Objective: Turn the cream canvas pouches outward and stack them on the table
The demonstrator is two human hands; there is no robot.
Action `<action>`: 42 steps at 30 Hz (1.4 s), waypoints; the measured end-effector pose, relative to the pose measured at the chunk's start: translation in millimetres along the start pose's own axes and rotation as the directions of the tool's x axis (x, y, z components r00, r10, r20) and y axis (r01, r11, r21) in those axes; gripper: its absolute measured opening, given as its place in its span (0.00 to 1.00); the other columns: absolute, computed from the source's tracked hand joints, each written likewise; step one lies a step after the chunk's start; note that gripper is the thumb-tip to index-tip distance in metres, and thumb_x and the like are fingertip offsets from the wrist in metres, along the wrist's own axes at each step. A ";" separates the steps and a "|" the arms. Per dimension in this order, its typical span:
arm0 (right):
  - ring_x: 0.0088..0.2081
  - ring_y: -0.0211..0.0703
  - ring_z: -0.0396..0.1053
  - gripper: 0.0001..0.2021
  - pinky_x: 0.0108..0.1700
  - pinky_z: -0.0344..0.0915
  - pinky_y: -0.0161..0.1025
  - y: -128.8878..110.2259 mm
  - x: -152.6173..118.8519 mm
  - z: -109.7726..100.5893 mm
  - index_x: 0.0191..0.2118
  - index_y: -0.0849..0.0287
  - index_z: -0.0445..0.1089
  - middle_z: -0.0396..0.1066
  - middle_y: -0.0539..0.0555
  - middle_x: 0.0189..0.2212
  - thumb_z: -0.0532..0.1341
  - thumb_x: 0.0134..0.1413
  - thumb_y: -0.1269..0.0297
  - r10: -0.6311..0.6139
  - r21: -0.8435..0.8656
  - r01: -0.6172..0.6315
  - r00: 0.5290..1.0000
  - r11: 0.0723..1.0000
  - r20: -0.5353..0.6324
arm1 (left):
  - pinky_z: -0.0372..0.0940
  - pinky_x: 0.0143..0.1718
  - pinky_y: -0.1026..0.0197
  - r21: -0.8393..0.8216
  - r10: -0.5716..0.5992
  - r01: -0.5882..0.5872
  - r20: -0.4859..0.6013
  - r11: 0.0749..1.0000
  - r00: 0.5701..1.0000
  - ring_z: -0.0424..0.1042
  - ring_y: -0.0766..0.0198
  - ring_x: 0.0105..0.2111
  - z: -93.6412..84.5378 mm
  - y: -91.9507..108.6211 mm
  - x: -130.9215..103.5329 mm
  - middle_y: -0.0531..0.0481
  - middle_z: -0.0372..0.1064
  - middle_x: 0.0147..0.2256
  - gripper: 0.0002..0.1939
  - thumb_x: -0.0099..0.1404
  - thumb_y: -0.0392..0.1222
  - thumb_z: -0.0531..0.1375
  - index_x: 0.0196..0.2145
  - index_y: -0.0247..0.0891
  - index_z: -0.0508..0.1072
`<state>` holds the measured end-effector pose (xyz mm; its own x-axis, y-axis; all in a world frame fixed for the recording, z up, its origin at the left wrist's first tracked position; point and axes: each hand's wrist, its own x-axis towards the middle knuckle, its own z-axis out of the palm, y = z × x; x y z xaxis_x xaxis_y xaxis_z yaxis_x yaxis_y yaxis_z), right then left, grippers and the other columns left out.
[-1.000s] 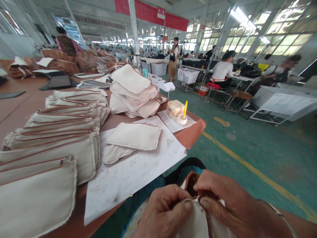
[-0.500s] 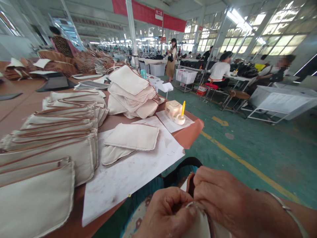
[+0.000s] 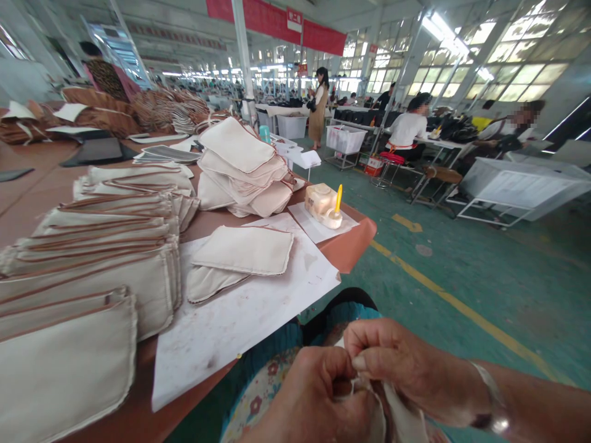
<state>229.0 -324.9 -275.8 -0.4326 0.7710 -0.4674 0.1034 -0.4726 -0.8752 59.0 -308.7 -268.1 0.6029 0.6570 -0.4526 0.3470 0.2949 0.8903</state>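
Note:
Over my lap, my left hand (image 3: 323, 397) grips the edge of a cream fabric pouch piece (image 3: 392, 412) with brown trim. Close against it, my right hand (image 3: 397, 366) pinches the same edge, thumb and forefinger together. The two hands nearly touch, and the fingers hide most of the piece. To the left, two similar cream pouch pieces (image 3: 242, 249) overlap on a stained white paper sheet (image 3: 221, 344) at the table edge.
Rows of cream pouch pieces (image 3: 111, 258) fill the left of the brown table (image 3: 341, 253), with a stacked pile (image 3: 240, 163) behind. A cut-down plastic container (image 3: 321, 200) holds a yellow-handled brush (image 3: 338, 198) near the corner. Co-workers and a white bin (image 3: 512, 184) are farther off.
My right hand has turned and drawn back slightly, its fingers now pinching the edge beside my left hand. The left hand keeps its hold. The view has shifted a little.

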 end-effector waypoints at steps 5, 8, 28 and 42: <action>0.22 0.30 0.47 0.17 0.26 0.48 0.32 -10.8 6.6 -9.1 0.28 0.60 0.59 0.52 0.44 0.21 0.61 0.55 0.53 -0.166 0.315 0.192 0.980 0.930 -0.105 | 0.44 0.20 0.67 -0.093 -0.008 0.038 0.298 0.995 0.954 0.51 0.73 0.19 7.3 -38.6 7.5 0.58 0.56 0.18 0.17 0.50 0.51 0.65 0.20 0.35 0.69; 0.25 0.32 0.52 0.17 0.30 0.52 0.33 -20.8 6.7 -22.0 0.29 0.61 0.61 0.55 0.46 0.23 0.57 0.62 0.52 -0.302 0.002 0.308 0.932 0.951 -0.200 | 0.44 0.21 0.67 -0.295 0.037 0.030 0.220 0.955 0.975 0.50 0.74 0.19 5.1 -48.0 7.7 0.57 0.57 0.19 0.22 0.51 0.58 0.67 0.24 0.35 0.68; 0.34 0.34 0.64 0.06 0.36 0.62 0.30 -7.1 -13.9 0.4 0.33 0.57 0.64 0.66 0.48 0.28 0.59 0.55 0.75 -0.777 -0.633 0.609 0.630 0.478 0.020 | 0.55 0.23 0.65 0.667 0.888 -0.637 -0.083 0.386 0.452 0.64 0.66 0.22 -8.5 -43.4 6.0 0.50 0.65 0.23 0.09 0.65 0.35 0.52 0.37 0.38 0.72; 0.27 0.38 0.63 0.10 0.30 0.57 0.36 31.6 -25.4 -3.4 0.34 0.55 0.68 0.69 0.49 0.27 0.52 0.64 0.68 -0.741 -0.880 0.406 0.664 0.245 0.100 | 0.57 0.24 0.67 0.411 0.682 -0.606 -0.053 0.681 0.730 0.67 0.66 0.25 -14.5 -37.8 -12.7 0.48 0.67 0.26 0.10 0.63 0.45 0.59 0.35 0.36 0.76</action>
<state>246.4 -358.0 -292.0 -0.4535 0.8195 0.3502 0.6384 0.5729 -0.5141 27.8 -318.2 -295.3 0.6386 0.7171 0.2792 0.1656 -0.4825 0.8601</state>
